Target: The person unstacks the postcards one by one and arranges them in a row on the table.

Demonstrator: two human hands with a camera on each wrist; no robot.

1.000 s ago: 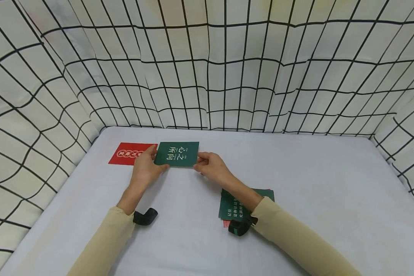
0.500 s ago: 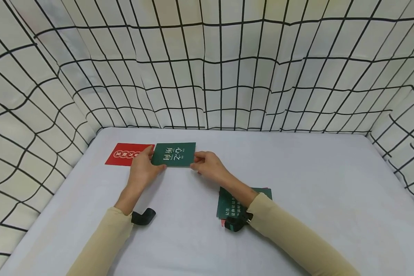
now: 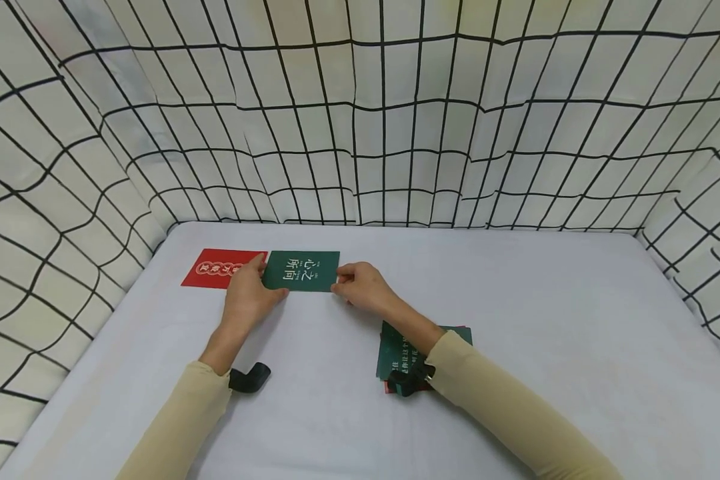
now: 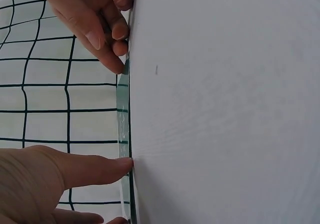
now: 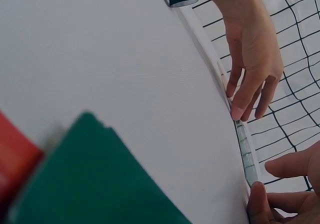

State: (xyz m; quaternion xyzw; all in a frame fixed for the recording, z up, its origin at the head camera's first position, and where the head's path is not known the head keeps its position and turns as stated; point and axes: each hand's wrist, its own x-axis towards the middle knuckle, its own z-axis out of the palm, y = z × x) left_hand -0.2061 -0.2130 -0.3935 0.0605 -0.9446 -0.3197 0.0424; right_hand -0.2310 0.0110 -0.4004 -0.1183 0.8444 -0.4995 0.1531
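Note:
A green card [image 3: 303,271] with white characters lies flat at the far left of the white table. My left hand [image 3: 247,290] holds its left end, the thumb at the near edge and the fingers at the left side. At the right end, my right hand [image 3: 365,288] holds the card by its near right corner. The left wrist view shows the card edge-on as a thin green strip [image 4: 123,114], low against the tabletop. A red card [image 3: 213,268] with white lettering lies just left of it, partly covered by my left hand.
Under my right forearm sits a loose pile of green cards [image 3: 391,350] with red edges sticking out, partly hidden by the sleeve and wrist camera. White walls with black netting [image 3: 417,133] rise behind the table and at both sides.
The green card's far edge has lowered and the card now lies flat. Both hands keep their places on it. The whole head view has shifted slightly.

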